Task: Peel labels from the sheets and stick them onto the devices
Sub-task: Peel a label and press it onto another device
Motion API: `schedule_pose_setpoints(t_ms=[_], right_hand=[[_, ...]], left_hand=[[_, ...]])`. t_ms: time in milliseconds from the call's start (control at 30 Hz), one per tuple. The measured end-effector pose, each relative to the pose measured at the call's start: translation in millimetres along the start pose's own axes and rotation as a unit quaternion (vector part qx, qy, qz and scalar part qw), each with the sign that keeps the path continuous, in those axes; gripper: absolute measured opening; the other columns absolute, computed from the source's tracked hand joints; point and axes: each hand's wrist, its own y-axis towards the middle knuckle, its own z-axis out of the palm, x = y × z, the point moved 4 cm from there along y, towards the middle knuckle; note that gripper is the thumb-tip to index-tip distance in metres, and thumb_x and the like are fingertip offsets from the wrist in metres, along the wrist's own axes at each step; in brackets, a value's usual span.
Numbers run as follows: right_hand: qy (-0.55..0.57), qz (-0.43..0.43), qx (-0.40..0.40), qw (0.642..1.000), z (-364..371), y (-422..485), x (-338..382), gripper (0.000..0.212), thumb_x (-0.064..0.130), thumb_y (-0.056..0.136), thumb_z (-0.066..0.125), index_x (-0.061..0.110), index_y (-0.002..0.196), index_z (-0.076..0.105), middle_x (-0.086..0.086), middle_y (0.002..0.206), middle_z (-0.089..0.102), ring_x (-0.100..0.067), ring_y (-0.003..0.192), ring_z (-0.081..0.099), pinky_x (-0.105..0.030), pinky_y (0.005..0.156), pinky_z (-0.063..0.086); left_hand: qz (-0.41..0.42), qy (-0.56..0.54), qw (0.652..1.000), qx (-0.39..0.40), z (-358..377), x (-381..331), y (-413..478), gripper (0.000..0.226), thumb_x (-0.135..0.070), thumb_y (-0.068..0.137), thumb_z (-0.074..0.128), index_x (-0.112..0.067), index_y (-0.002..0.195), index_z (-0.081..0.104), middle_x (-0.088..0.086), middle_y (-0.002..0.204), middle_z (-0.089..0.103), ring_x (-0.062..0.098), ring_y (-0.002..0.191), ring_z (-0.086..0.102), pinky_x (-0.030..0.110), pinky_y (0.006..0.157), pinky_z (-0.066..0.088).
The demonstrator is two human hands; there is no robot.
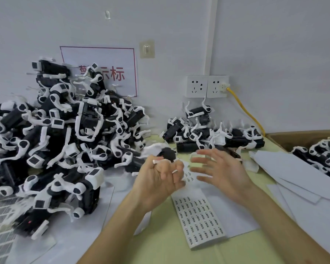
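My left hand [160, 178] is curled, with small white labels stuck on its fingertips, and it holds a black and white device [167, 153] just above the table. My right hand [219, 168] hovers beside it, fingers spread and blurred, with a small label on one fingertip. Below both hands lies a label sheet [198, 218] printed with rows of small black marks. A big heap of black and white devices [65, 140] fills the left side. A smaller group of devices [208, 134] lies against the wall behind my hands.
A cardboard box [303, 137] at the right holds more devices. Blank white backing sheets [301, 180] lie at the right. A second label sheet [0, 225] lies at the lower left. Wall sockets [207, 86] with a yellow cable [244, 109] are behind.
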Motion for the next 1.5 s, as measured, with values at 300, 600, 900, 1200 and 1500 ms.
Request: schedule_pose_setpoints(t_ms=[300,600,900,1200,1500], right_hand=[[-0.085,0.002,0.083,0.993,32,-5,-24,0.029,0.029,0.100,0.062,0.016,0.126,0.066,-0.016,0.117,0.069,-0.030,0.104,0.068,-0.041,0.089,0.057],[-0.100,-0.169,-0.136,0.971,7,-2,1,0.028,0.000,0.093,0.068,0.019,0.113,0.071,-0.013,0.114,0.072,-0.033,0.095,0.076,-0.044,0.088,0.061],[-0.298,-0.313,-0.132,0.892,22,-15,8,0.050,-0.008,0.080,0.077,0.027,0.116,0.073,0.006,0.128,0.065,-0.010,0.124,0.060,-0.041,0.099,0.053],[-0.463,-0.321,0.032,0.826,51,-24,-4,0.067,-0.005,0.081,0.074,0.025,0.140,0.062,0.013,0.158,0.044,-0.003,0.147,0.037,-0.022,0.118,0.034],[-0.484,-0.258,-0.011,0.836,34,-16,-11,0.082,0.061,0.086,0.068,0.050,0.155,0.025,0.036,0.156,0.030,0.010,0.145,0.029,-0.014,0.109,0.027]], left_hand=[[-0.180,0.318,0.925,0.109,13,38,-7,0.063,-0.035,0.090,0.026,-0.010,0.058,0.073,0.011,0.077,0.072,0.028,0.084,0.057,0.029,0.080,0.046],[-0.079,0.380,0.911,-0.142,-24,15,6,0.058,-0.042,0.112,0.035,-0.015,0.080,0.075,0.014,0.090,0.076,0.021,0.070,0.067,0.030,0.068,0.056],[-0.031,0.266,0.950,-0.161,-20,11,6,0.051,-0.052,0.100,0.055,-0.017,0.136,0.059,0.008,0.120,0.075,0.029,0.104,0.074,0.039,0.088,0.056],[0.009,0.181,0.978,-0.104,-11,10,2,0.054,-0.059,0.104,0.047,-0.026,0.145,0.060,0.004,0.144,0.065,0.022,0.134,0.061,0.040,0.109,0.051],[0.034,0.213,0.964,-0.156,-11,4,-1,0.048,-0.059,0.100,0.049,-0.034,0.141,0.057,-0.001,0.134,0.071,0.017,0.123,0.068,0.032,0.092,0.054]])
